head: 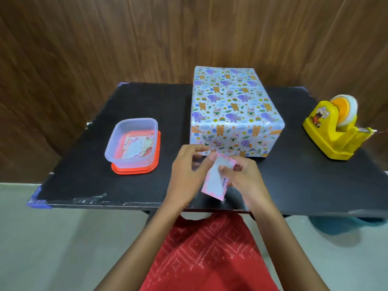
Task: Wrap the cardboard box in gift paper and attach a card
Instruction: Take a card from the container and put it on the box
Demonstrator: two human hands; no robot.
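Before the wrapped box (235,106), left hand (186,171) pinches pink-edged card (214,182); right hand (245,177) too.

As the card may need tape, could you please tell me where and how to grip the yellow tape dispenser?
Grip the tape dispenser across its tall left end, probably from above: its base sits flat, and the cutter points right.

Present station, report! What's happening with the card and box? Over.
Both hands busy: left hand and right hand pinch the pink card. The wrapped box stands just beyond, no card on it yet. Nothing in between.
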